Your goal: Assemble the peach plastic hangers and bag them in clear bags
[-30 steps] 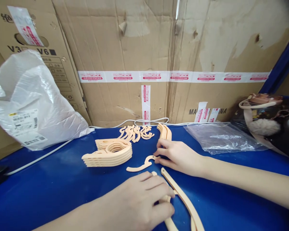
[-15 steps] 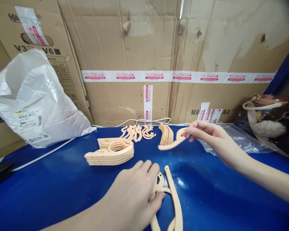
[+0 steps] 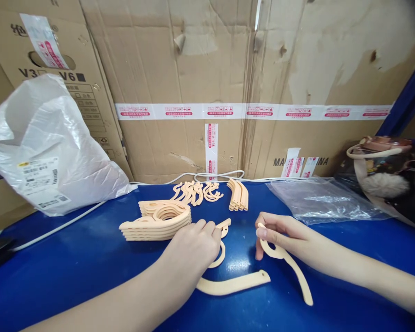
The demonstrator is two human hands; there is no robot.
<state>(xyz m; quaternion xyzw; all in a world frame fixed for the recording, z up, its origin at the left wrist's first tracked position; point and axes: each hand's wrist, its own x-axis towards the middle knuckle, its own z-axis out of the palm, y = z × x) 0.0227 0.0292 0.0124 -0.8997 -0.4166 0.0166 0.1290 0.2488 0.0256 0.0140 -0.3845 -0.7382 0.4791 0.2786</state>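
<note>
While the left hand (image 3: 198, 246) grips a pale frame (image 3: 233, 285) over the worktop (image 3: 100, 258), the right hand (image 3: 288, 234), at its three o'clock, pinches a curved strip (image 3: 299, 275), probably light and stiff, by the looped end, a sensible hold.

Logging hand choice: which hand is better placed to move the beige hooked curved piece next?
Probably the right hand: it pinches that hooked piece, while the left hand partly covers other beige curved parts.
</note>
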